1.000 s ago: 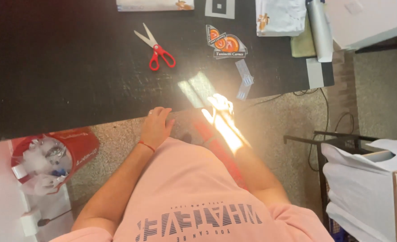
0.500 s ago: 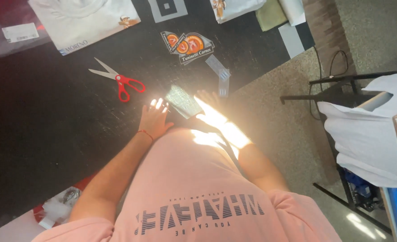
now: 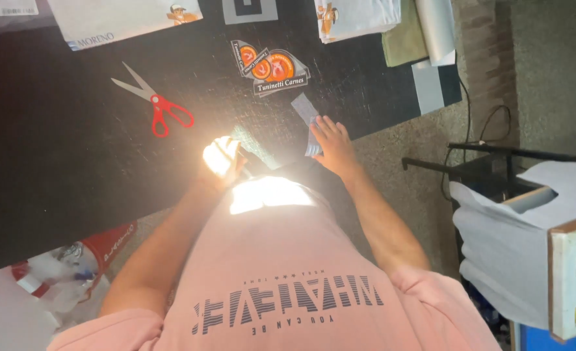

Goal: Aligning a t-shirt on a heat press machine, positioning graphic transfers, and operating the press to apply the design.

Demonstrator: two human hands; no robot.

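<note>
Looking down from the head camera, a person in a pink printed T-shirt stood at the near edge of a black counter. The left hand sat at that edge in a patch of strong glare, so its fingers and whatever they might have held could not be made out. The right hand lay flat on the counter with fingers spread fairly wide, resting on the lower end of a small grey paper strip that ran away from the body toward the middle of the counter.

Just beyond the strip lay orange-and-white printed stickers with round designs, apart from both hands. Red-handled scissors rested well to the left of the stickers, blades closed and pointing away. Along the far edge sat a large white printed sheet, a square black-and-white marker, folded white cloth, an olive-green pad and a pale roll. A grey rectangle lay near the counter's right corner.

To the right, on the speckled floor, stood a dark metal frame with a cable, and nearer the camera a box draped in grey-white sheeting. Lower left held a red-and-clear bag.
</note>
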